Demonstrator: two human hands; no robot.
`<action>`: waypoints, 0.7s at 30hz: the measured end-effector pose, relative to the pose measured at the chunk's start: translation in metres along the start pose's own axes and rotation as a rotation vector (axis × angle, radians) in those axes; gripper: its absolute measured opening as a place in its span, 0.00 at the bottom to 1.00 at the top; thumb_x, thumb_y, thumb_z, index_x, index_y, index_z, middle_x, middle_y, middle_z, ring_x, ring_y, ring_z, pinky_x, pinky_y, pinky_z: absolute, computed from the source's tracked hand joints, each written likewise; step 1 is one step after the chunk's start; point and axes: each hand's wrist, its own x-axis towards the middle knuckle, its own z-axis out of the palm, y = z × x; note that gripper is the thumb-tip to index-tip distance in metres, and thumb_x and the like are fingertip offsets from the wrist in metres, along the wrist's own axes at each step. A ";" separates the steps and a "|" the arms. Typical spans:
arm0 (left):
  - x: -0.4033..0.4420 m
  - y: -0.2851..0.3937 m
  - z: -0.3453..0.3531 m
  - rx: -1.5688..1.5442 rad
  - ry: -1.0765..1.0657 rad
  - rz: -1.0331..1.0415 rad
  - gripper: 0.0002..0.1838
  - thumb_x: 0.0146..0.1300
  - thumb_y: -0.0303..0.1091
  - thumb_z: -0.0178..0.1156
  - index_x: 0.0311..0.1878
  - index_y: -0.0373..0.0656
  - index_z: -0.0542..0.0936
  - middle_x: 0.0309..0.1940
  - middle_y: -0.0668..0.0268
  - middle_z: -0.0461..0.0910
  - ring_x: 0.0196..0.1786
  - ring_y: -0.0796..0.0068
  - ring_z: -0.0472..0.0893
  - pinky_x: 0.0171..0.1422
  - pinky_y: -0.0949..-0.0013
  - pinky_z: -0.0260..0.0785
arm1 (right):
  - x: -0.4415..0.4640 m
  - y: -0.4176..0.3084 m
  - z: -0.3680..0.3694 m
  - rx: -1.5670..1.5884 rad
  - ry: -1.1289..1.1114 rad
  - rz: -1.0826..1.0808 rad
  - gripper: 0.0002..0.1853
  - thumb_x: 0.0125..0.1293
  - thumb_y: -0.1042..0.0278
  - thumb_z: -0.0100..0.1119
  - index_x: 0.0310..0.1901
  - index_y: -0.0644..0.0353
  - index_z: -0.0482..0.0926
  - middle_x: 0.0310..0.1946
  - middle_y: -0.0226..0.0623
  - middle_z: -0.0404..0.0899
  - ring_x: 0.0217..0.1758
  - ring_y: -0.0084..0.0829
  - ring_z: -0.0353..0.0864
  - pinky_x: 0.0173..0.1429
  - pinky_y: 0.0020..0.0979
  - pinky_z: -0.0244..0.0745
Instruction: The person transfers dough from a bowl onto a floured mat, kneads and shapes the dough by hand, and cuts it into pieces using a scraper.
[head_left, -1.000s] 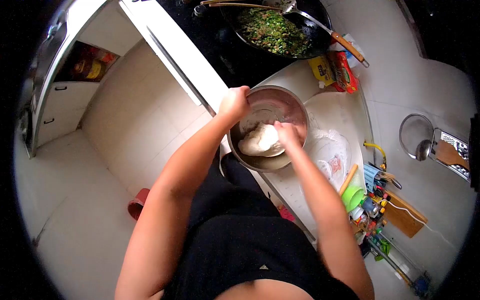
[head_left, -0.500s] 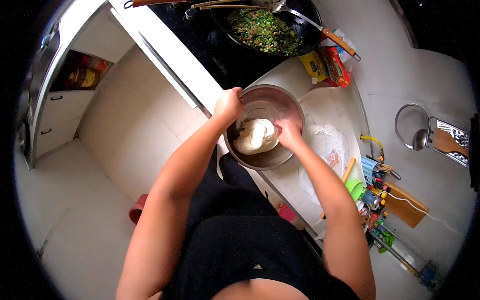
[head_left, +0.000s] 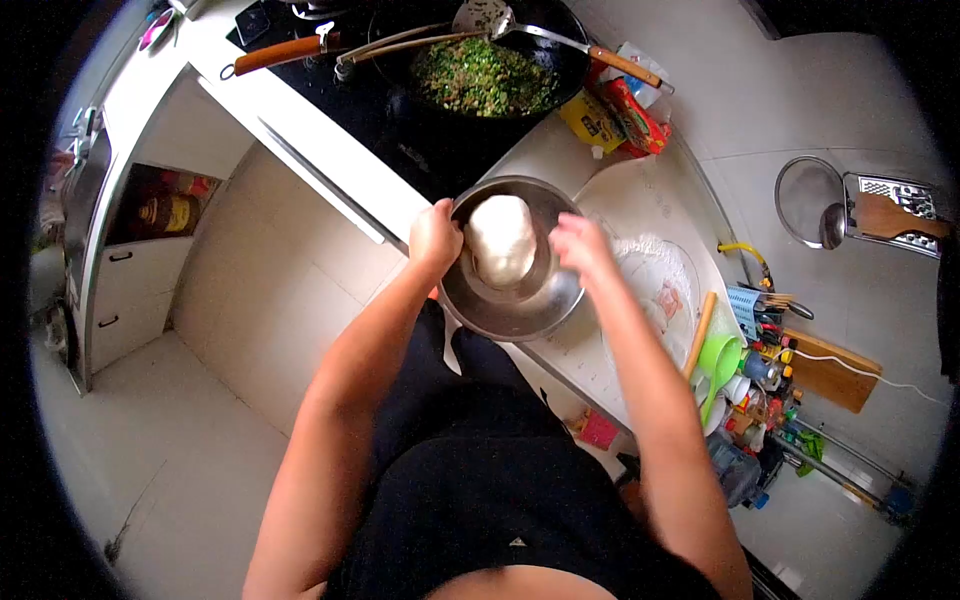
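Note:
A steel mixing bowl (head_left: 520, 318) stands at the counter's near edge, tilted a little. Inside it rests a smooth, pale lump of dough (head_left: 502, 242). My left hand (head_left: 437, 240) is wrapped round the bowl's left rim, thumb on top. On the opposite side, my right hand (head_left: 583, 245) hovers over the right rim, slightly blurred, its fingers loosely bent and apart from the dough. Nothing shows between those fingers. White flour (head_left: 650, 290) is spread on the counter beyond the right hand.
Behind the bowl, a wok (head_left: 580, 75) of chopped greens sits on the black stove, a wooden-handled spatula (head_left: 625, 65) across it. To the right lie a rolling pin (head_left: 700, 335) and a green ladle-like scoop (head_left: 719, 360). Food packets (head_left: 635, 118) stand near the wall.
My right hand has come off the dough and up to the right rim. The dough has turned and sits higher in the bowl, rounder than before. My left hand keeps the rim.

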 end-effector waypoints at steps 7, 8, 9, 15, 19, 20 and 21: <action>0.000 0.000 0.003 -0.052 0.012 -0.013 0.05 0.53 0.26 0.57 0.34 0.38 0.76 0.31 0.45 0.78 0.41 0.41 0.77 0.44 0.50 0.69 | -0.023 0.009 0.102 -0.609 0.390 -0.065 0.65 0.36 0.53 0.79 0.71 0.55 0.42 0.64 0.60 0.58 0.67 0.57 0.60 0.67 0.47 0.61; -0.001 0.002 0.003 -0.024 0.011 -0.035 0.06 0.53 0.26 0.58 0.35 0.36 0.75 0.32 0.45 0.78 0.41 0.40 0.77 0.44 0.50 0.69 | -0.011 0.022 0.103 -0.606 0.415 -0.109 0.65 0.36 0.54 0.79 0.71 0.53 0.41 0.63 0.60 0.59 0.65 0.58 0.60 0.65 0.47 0.62; -0.003 0.006 -0.003 0.022 0.011 0.008 0.07 0.53 0.27 0.58 0.35 0.36 0.75 0.32 0.45 0.78 0.42 0.40 0.77 0.44 0.51 0.69 | -0.005 0.024 0.101 -0.602 0.435 -0.159 0.65 0.36 0.55 0.79 0.71 0.51 0.40 0.61 0.60 0.59 0.64 0.59 0.61 0.64 0.48 0.63; -0.005 -0.020 0.034 -0.039 0.107 -0.008 0.08 0.53 0.28 0.60 0.34 0.35 0.74 0.30 0.46 0.78 0.40 0.43 0.78 0.43 0.52 0.69 | -0.059 0.022 0.038 -0.398 0.367 -0.579 0.33 0.41 0.69 0.75 0.53 0.57 0.73 0.42 0.41 0.77 0.46 0.42 0.78 0.50 0.41 0.75; -0.007 0.004 0.014 -0.029 0.036 -0.038 0.05 0.51 0.26 0.58 0.29 0.35 0.74 0.27 0.46 0.77 0.37 0.43 0.78 0.40 0.54 0.69 | -0.099 0.025 -0.024 -0.230 0.346 -0.598 0.31 0.40 0.81 0.73 0.50 0.62 0.75 0.45 0.44 0.78 0.47 0.37 0.80 0.48 0.34 0.79; -0.004 -0.002 0.020 -0.060 0.052 -0.060 0.05 0.50 0.25 0.58 0.29 0.35 0.74 0.28 0.45 0.77 0.37 0.43 0.78 0.40 0.55 0.69 | -0.107 0.030 -0.042 -0.112 0.344 -0.551 0.31 0.41 0.81 0.73 0.51 0.63 0.74 0.47 0.44 0.77 0.49 0.36 0.79 0.50 0.33 0.79; -0.006 0.000 0.017 -0.053 0.062 -0.063 0.05 0.50 0.25 0.58 0.29 0.35 0.74 0.28 0.45 0.77 0.37 0.43 0.78 0.40 0.55 0.69 | -0.117 0.034 -0.058 0.007 0.342 -0.507 0.31 0.42 0.81 0.73 0.52 0.64 0.74 0.49 0.44 0.77 0.51 0.36 0.79 0.52 0.32 0.78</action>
